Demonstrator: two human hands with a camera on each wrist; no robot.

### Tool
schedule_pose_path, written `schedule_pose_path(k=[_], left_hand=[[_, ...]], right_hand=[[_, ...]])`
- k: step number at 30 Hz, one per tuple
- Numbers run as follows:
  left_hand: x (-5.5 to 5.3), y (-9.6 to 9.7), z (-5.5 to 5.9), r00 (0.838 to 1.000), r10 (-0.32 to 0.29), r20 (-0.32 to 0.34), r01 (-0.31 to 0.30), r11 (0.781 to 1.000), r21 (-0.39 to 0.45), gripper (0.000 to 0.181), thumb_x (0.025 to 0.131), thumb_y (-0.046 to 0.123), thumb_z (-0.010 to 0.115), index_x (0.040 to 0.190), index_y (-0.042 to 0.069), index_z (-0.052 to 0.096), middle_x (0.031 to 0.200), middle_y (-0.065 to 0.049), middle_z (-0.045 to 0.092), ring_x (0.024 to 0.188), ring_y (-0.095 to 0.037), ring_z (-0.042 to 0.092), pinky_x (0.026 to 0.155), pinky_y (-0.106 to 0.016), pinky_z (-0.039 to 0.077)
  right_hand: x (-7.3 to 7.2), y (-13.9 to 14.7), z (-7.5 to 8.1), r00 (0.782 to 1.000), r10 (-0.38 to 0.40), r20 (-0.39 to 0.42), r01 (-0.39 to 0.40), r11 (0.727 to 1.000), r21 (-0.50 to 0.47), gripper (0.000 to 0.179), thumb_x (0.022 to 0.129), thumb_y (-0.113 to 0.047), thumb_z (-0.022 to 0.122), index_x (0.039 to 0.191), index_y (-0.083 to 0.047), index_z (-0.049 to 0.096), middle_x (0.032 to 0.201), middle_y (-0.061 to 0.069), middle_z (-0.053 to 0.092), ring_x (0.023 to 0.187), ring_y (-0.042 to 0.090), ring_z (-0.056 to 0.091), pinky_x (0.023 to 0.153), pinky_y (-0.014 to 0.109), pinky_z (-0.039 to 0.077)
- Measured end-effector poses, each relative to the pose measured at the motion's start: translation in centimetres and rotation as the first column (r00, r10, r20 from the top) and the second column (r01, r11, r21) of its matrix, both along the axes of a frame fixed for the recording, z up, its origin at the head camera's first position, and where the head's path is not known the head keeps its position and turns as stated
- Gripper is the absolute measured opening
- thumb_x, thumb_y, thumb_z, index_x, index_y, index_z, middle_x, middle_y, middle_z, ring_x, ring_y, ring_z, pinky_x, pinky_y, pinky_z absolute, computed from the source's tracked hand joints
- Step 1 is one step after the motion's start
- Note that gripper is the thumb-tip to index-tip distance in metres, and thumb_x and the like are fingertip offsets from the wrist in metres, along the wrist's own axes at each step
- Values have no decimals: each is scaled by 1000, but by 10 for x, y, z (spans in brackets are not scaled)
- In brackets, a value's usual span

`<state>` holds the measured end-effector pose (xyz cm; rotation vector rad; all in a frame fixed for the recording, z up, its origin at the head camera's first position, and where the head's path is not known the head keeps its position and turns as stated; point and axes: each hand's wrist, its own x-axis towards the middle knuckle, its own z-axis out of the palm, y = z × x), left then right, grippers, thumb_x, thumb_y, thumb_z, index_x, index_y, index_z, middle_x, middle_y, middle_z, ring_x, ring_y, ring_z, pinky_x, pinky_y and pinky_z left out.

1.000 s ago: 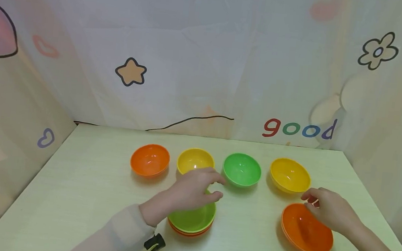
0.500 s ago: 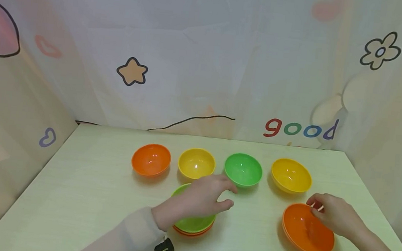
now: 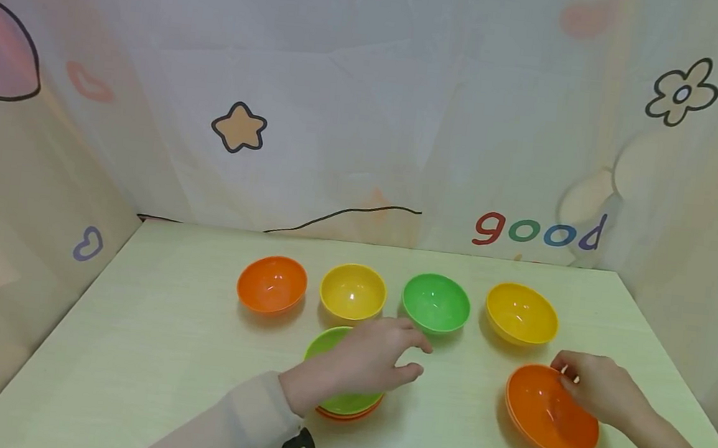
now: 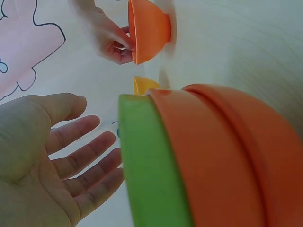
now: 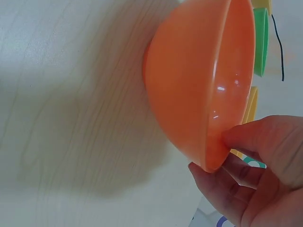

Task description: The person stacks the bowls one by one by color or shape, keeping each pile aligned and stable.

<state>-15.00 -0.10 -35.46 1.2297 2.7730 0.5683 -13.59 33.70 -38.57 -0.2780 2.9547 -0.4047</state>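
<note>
My right hand (image 3: pixel 606 388) pinches the back rim of an orange bowl (image 3: pixel 551 415) at the table's right front. In the right wrist view, the thumb (image 5: pixel 246 137) lies on the inside of this bowl (image 5: pixel 189 80) and the fingers on its outside. My left hand (image 3: pixel 375 355), its fingers spread and relaxed, hovers over a stack of bowls and holds nothing. A light green bowl (image 3: pixel 348 402) tops that stack, with orange bowls (image 4: pixel 213 156) beneath it. The hand and wrist hide part of the green bowl.
Along the back of the table (image 3: pixel 178 351) stand an orange bowl (image 3: pixel 271 285), a yellow bowl (image 3: pixel 352 293), a green bowl (image 3: pixel 436 303) and another yellow bowl (image 3: pixel 522 314), in a row. A printed curtain (image 3: pixel 344 107) hangs behind the table and along its sides.
My left hand has moved right and slightly toward me over the stack, uncovering the yellow bowl behind. My right hand has come down onto the orange bowl's rim and gripped it.
</note>
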Motion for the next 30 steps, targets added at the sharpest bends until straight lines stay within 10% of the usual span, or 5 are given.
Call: schedule_pose_path(k=[30], left_hand=[[-7, -6, 3, 1000, 25, 8, -25, 999, 41, 26, 87, 26, 61, 111, 16, 65, 110, 5, 63, 103, -11, 58, 87, -23, 46]], right_hand=[[-15, -45, 16, 996, 72, -52, -75, 995, -67, 9, 80, -3, 62, 88, -4, 66, 72, 0, 60, 59, 12, 48, 50, 21, 45]])
